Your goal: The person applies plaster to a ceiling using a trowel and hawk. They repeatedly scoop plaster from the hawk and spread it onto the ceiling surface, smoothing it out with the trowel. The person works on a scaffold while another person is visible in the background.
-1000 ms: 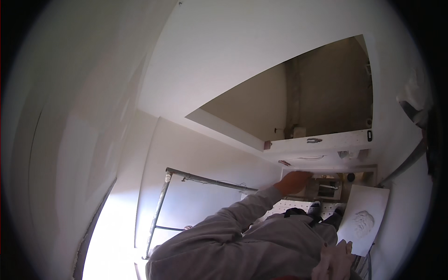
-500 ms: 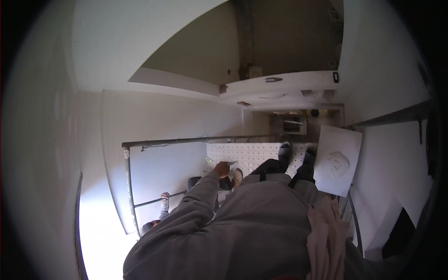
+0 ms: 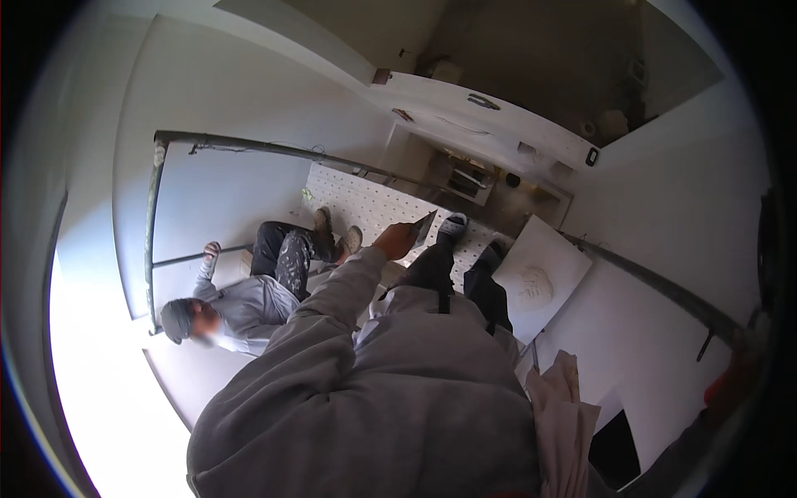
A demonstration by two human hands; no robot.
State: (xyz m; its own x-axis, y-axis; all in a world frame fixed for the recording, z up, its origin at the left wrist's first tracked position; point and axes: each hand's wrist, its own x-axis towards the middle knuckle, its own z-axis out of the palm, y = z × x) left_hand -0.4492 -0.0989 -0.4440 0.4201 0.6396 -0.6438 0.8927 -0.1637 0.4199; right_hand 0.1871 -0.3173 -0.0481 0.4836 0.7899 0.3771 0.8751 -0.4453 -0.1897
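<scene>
Left hand point(image 3: 397, 241): fingers wrapped round a flat-bladed scraper point(image 3: 425, 229), blade angled up and away. On my feed it sits over the white perforated platform point(image 3: 365, 192), toward its far edge, just left of the wearer's left shoe point(image 3: 453, 224).

Right hand point(image 3: 744, 353): out at the dark rim by the end of a metal pipe point(image 3: 664, 288). Too dim there; I can't tell whether those fingers grip.

White board point(image 3: 551, 251) at the platform's right end, beside the right shoe point(image 3: 500, 246), carrying a lump of pale paste point(image 3: 534, 286).

Co-worker point(image 3: 257, 305) in a grey cap, at the platform's left end, one hand on the guardrail point(image 3: 249, 146).

Ledge point(image 3: 531, 123) beyond the platform's far edge: pliers point(image 3: 483, 101) around the middle, small black-edged object point(image 3: 592, 156) at the right end. Any marking on that is too small for me to read.

Pale creased bundle point(image 3: 564, 415) at the right hip.
</scene>
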